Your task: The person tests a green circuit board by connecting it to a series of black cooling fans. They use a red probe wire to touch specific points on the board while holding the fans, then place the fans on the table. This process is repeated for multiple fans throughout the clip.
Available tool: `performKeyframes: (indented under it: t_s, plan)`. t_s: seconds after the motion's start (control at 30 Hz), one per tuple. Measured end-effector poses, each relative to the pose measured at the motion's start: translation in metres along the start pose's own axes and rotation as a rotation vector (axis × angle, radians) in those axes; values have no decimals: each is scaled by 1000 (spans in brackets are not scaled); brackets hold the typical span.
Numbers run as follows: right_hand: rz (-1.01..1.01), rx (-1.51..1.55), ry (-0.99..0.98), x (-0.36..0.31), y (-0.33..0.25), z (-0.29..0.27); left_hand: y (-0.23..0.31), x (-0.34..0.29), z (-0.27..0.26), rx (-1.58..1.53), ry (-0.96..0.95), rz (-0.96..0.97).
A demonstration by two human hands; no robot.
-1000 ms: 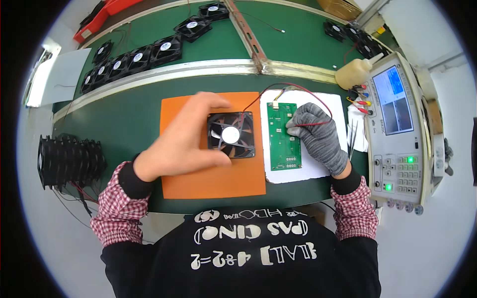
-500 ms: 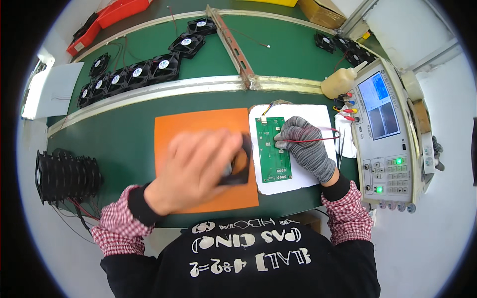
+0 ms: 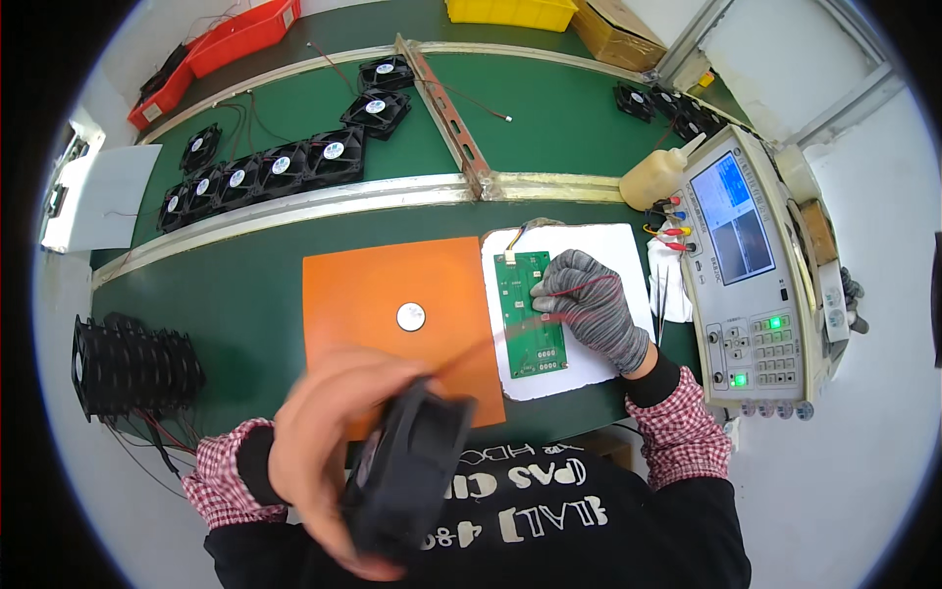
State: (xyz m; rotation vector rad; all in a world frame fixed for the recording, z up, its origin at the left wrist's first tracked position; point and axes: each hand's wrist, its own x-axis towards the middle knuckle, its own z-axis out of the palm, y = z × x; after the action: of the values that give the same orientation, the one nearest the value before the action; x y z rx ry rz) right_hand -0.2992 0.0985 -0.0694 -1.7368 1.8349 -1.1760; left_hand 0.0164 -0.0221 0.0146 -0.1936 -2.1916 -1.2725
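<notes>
My bare left hand [image 3: 339, 432] grips a black cooling fan [image 3: 410, 471], lifted and tilted on edge in front of my torso, blurred by motion. A thin red wire [image 3: 481, 344] runs from the fan to my right hand [image 3: 591, 306], which wears a grey striped glove. Its fingers pinch the wire's end at the upper right part of a green circuit board [image 3: 532, 339]; the tip itself is hidden. The board lies on a white pad [image 3: 608, 255]. On the orange mat [image 3: 343, 285] a round white disc [image 3: 410, 316] lies flat.
A test instrument [image 3: 756, 285] with a screen stands at the right, beside a yellowish squeeze bottle [image 3: 653, 180] and tweezers [image 3: 663, 294]. Stacked fans [image 3: 132, 368] stand at the left. Several more fans [image 3: 280, 167] line the back beyond a metal rail [image 3: 324, 191].
My left hand has raised the fan off the orange mat and drawn it toward my torso. The white disc on the mat is now uncovered. My right hand stays at the board.
</notes>
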Motion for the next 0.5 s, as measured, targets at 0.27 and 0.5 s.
performKeyframes:
  t_s: [0.27,0.5]
  plan:
    - [-314,-304,62,-1,3,0,-34,101,12,824,166,328]
    - [-28,80,289,3,-16,-1,-214,174,-60,1428,301,-503]
